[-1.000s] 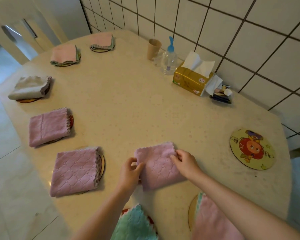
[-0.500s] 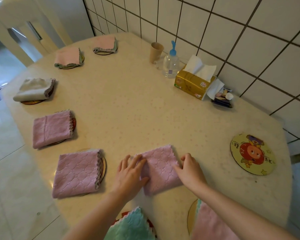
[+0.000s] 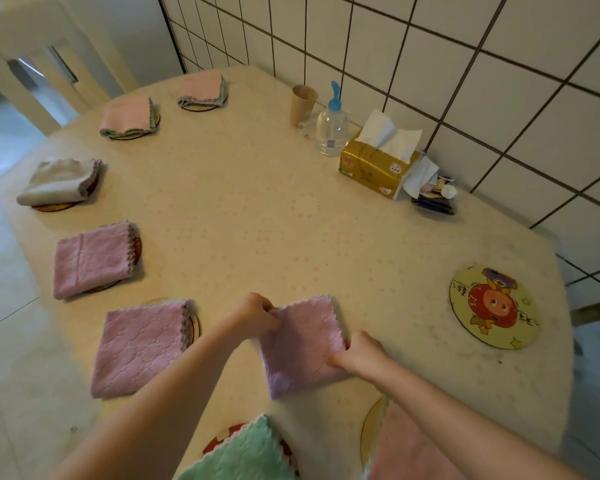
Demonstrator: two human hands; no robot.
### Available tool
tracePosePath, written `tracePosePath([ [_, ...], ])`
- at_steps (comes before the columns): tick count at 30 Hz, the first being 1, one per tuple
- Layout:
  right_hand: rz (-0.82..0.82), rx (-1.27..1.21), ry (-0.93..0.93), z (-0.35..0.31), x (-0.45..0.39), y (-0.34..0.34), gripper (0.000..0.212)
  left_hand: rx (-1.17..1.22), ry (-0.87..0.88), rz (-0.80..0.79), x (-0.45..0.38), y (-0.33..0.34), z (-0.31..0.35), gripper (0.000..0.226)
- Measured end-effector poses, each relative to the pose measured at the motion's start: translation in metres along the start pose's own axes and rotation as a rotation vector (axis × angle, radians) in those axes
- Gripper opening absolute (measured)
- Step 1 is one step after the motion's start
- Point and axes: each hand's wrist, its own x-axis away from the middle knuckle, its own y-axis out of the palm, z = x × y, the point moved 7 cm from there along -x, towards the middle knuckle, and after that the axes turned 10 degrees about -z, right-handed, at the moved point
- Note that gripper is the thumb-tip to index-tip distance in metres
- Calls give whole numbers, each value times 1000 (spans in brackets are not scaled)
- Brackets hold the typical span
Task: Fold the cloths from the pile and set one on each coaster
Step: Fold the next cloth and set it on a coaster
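Item: folded pink cloth (image 3: 303,348), lying flat on the cream desk (image 3: 257,209) near its front edge, between the two hands and not on any coaster. Left hand (image 3: 253,315): grip closed in a pinch on the cloth's upper left edge, fingers curled. Right hand (image 3: 359,351): grip closed in a pinch on the cloth's right edge, fingers curled over the fabric. Bare cartoon coaster (image 3: 494,308): round, yellow rim, red figure, well apart to the right of the held cloth, nothing on it. Cloths already on coasters, along the left side from near to far: large pink quilted cloth (image 3: 139,348); smaller pink cloth (image 3: 92,259); beige cloth (image 3: 58,181); pale pink cloth with green edging (image 3: 127,117); second pale pink cloth (image 3: 203,90) at the far end. At the bottom edge: green cloth (image 3: 243,455) on a red-patterned coaster, and another pink cloth (image 3: 409,448) on a coaster just right of it, both partly cut off by the frame. Against the tiled wall (image 3: 465,64): brown paper cup (image 3: 302,105), clear pump bottle (image 3: 332,131) with blue top, gold tissue pack (image 3: 374,168) with a white tissue standing out, and a small heap of odds and ends (image 3: 433,197) too small to identify.
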Motion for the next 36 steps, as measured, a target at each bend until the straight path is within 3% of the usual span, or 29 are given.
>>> tracePosePath([
  [1, -20, -24, -18, 1, 1, 1, 21, 40, 18, -28, 4, 0, 0, 7],
  [6, -127, -378, -196, 8, 15, -2, 7, 474, 182, -295, 36, 11, 14, 10],
  [12, -259, -1013, -289, 38, 44, -49, 14, 665, 286, -481, 52, 32, 62, 45],
  [16, -88, -1219, -358, 71, 50, -109, 25, 699, 333, -458, 49, 66, 110, 45],
  [19, 149, -1247, -358, 104, 47, -160, 37, 683, 377, -471, 42, 100, 152, 50],
  [24, 552, -1127, -298, 155, 46, -239, 45, 551, 501, -412, 27, 150, 225, 87],
  [28, 647, -1010, -356, 174, 37, -277, 39, 365, 656, -243, 17, 166, 271, 108],
  [32, 693, -849, -297, 195, 21, -288, 40, 274, 665, -263, -1, 188, 281, 101],
  [36, 729, -711, -145, 221, 2, -282, 54, -23, 624, -185, -19, 202, 269, 99],
])
